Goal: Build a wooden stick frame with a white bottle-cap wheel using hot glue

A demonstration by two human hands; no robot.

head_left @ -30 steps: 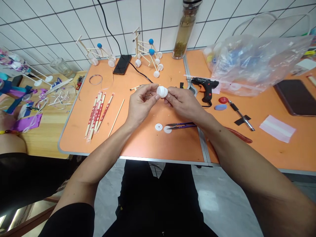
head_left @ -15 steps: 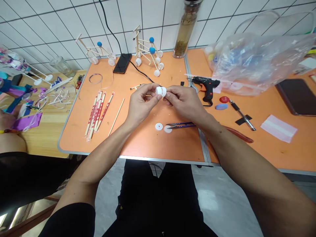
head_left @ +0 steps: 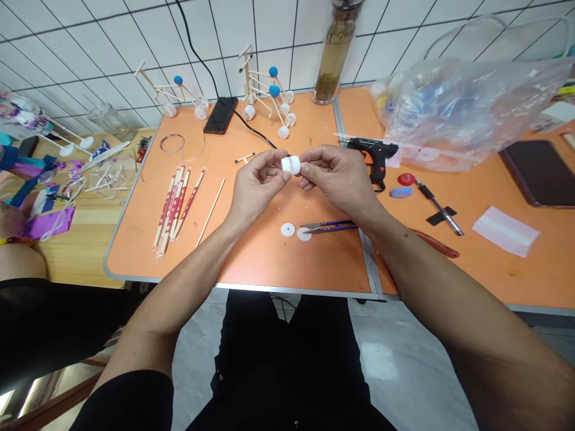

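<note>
White plastic bottle cap (head_left: 291,164) sits pinched between the fingertips of both hands above the orange table (head_left: 251,263), with the left hand (head_left: 258,182) and right hand (head_left: 336,179) close together, clamped on it. Just below lie a flat white disc (head_left: 288,230) and purple-handled thread snips (head_left: 327,226). Red-printed chopstick wrappers (head_left: 176,206) and the black hot glue gun (head_left: 372,158) show no writing legible at this size.
</note>
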